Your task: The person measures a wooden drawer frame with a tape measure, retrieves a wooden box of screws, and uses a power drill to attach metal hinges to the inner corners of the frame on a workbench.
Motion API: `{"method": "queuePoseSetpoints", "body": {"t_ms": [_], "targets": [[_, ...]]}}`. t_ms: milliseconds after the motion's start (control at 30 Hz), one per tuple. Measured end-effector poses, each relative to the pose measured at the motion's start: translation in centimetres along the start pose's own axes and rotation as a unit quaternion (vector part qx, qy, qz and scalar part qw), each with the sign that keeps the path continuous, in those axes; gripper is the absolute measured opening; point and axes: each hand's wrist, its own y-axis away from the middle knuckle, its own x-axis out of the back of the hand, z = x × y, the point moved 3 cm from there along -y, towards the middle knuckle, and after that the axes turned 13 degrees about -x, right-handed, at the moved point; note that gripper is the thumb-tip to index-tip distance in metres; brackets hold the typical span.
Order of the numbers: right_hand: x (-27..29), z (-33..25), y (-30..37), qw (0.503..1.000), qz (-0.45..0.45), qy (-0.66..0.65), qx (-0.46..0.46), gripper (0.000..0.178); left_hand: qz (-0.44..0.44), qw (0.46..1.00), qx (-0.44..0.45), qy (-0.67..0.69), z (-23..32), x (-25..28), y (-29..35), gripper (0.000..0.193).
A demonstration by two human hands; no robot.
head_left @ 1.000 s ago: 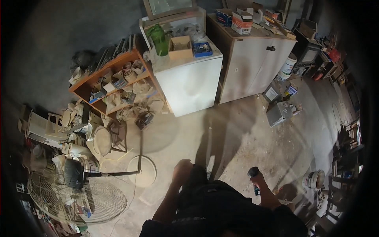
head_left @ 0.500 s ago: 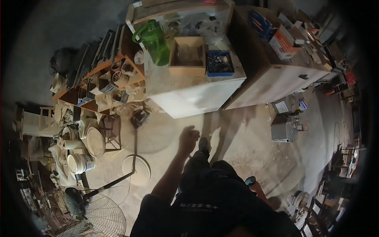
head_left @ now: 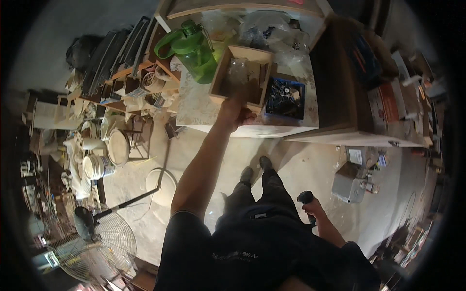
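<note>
The left hand [head_left: 235, 114] is reaching up the centre of the frame and meeting the near wall of an open wooden box [head_left: 252, 52]; its fingers are blurring there, so I cannot tell whether they are spreading or pinching anything; the right hand [head_left: 315, 209], at lower right, is wrapping around a dark pistol-shaped power tool [head_left: 306, 197]. The box is sitting at upper centre on the white cabinet [head_left: 193, 107] — a green jug [head_left: 199, 62] standing to its left, a blue tray [head_left: 286, 117] of small dark pieces lying to its right, clear plastic bags [head_left: 272, 23] bunching behind. Half a second ago the left hand was hanging over the floor; now it is working at the box, while the tool is staying in the right hand; the cabinet top is filling more of the view, and both shoes [head_left: 265, 163] are showing instead of one.
</note>
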Motion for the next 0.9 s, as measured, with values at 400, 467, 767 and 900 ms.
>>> {"method": "queuePoseSetpoints", "body": {"t_ms": [400,467,767,900], "targets": [[9.4,-9.5,-4.1,0.982,0.003,0.187,-0.006,0.038,0.065,0.983,-0.117,0.124,-6.0,3.3,14.9,0.036],[9.0,-10.4,-3.7,0.973,-0.002,0.229,0.001,0.038,0.065,0.982,-0.138,0.114,-7.7,4.6,19.1,0.037],[1.3,-13.0,-4.2,0.878,0.014,0.474,0.065,0.024,0.299,0.931,-0.167,0.129,-19.6,12.7,42.9,0.036],[-9.3,-16.5,3.0,0.869,-0.080,0.445,0.199,0.022,0.444,0.879,-0.099,0.145,-28.9,18.8,56.8,0.038]]}}
